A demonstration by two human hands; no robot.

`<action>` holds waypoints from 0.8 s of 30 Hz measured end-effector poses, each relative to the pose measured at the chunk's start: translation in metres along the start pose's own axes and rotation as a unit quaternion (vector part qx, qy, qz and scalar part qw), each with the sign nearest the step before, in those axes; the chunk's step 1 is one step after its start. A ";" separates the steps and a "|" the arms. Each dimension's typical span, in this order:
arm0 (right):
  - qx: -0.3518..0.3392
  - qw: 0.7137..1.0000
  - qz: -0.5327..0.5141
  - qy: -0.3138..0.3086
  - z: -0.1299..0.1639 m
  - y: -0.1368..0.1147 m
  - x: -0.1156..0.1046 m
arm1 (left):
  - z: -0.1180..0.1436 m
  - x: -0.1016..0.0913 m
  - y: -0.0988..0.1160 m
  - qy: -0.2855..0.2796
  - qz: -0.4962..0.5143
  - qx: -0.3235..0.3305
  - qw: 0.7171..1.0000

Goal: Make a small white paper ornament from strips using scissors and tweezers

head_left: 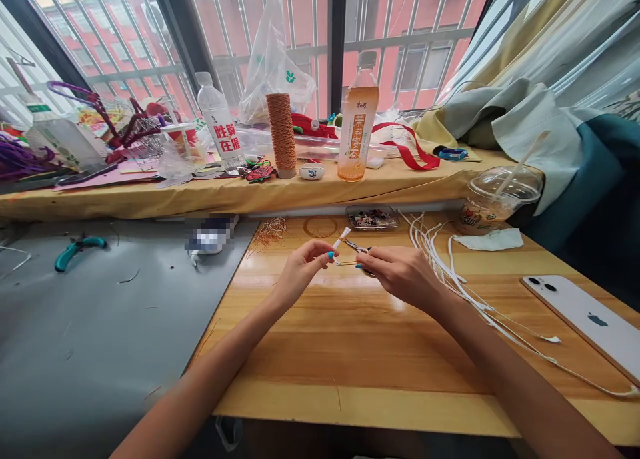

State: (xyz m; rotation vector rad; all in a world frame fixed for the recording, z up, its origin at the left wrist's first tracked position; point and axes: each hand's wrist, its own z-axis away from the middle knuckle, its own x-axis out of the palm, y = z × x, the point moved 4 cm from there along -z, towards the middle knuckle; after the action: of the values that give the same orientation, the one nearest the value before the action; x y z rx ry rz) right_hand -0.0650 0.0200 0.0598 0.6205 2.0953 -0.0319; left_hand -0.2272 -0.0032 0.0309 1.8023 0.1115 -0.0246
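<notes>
Between the thumb and fingers of my left hand (310, 262) a small white strip (343, 236) is pinched, its tip pointing up. My right hand (400, 269) is closed around a pair of small scissors (354, 246). The blades reach left, close to the strip and my left fingertips; whether they touch it I cannot tell. A thin yellowish thread (347, 264) runs between the two hands. Both hands are above the wooden table (310, 352). Behind them stands a clear box of small beads (373, 218).
White cords (450, 272) trail along the right, near a phone (590, 319) and a plastic cup (487, 209). Teal pliers (80, 249) lie on the grey surface at left. On the ledge stand a thread spool (283, 136), a tea bottle (357, 129) and a water bottle (220, 126).
</notes>
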 end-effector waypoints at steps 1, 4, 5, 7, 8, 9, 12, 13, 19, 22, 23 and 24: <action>0.000 1.000 0.008 0.005 0.000 0.000 0.000 | -0.001 -0.001 -0.002 0.008 -0.011 0.003 1.000; -0.007 0.998 0.045 0.036 -0.001 -0.002 -0.004 | -0.002 -0.010 -0.002 0.080 -0.088 0.020 0.993; -0.012 0.997 0.060 0.049 -0.002 -0.003 -0.006 | -0.002 -0.014 0.000 0.110 -0.120 0.026 0.986; -0.029 0.993 0.094 0.067 -0.002 -0.006 -0.009 | -0.001 -0.019 0.007 0.128 -0.160 0.016 0.979; -0.038 0.991 0.110 0.072 -0.002 -0.007 -0.011 | -0.001 -0.018 0.009 0.105 -0.162 -0.003 0.981; -0.047 0.988 0.124 0.074 -0.002 -0.008 -0.011 | -0.001 -0.016 0.010 0.070 -0.155 -0.027 0.985; -0.069 0.985 0.145 0.070 -0.001 -0.011 -0.009 | 0.001 -0.008 0.011 -0.007 -0.117 -0.090 0.989; -0.074 0.984 0.146 0.066 0.000 -0.012 -0.008 | 0.001 -0.006 0.011 -0.011 -0.107 -0.100 0.989; -0.084 0.987 0.124 0.053 -0.001 -0.019 -0.006 | 0.002 -0.001 0.002 -0.049 -0.020 -0.134 0.990; -0.092 0.991 0.084 0.042 -0.003 -0.021 -0.005 | 0.002 -0.001 -0.001 -0.049 0.014 -0.149 0.987; -0.095 0.992 0.074 0.034 -0.003 -0.021 -0.004 | 0.002 -0.001 -0.001 -0.051 0.020 -0.149 0.987; -0.094 0.993 0.066 0.026 -0.003 -0.022 -0.003 | 0.002 0.000 -0.001 -0.054 0.024 -0.147 0.987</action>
State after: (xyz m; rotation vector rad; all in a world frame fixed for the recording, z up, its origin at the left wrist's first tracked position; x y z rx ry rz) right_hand -0.0754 0.0006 0.0597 0.6487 2.0722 0.2565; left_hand -0.2276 -0.0053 0.0292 1.5050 -0.0054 -0.0680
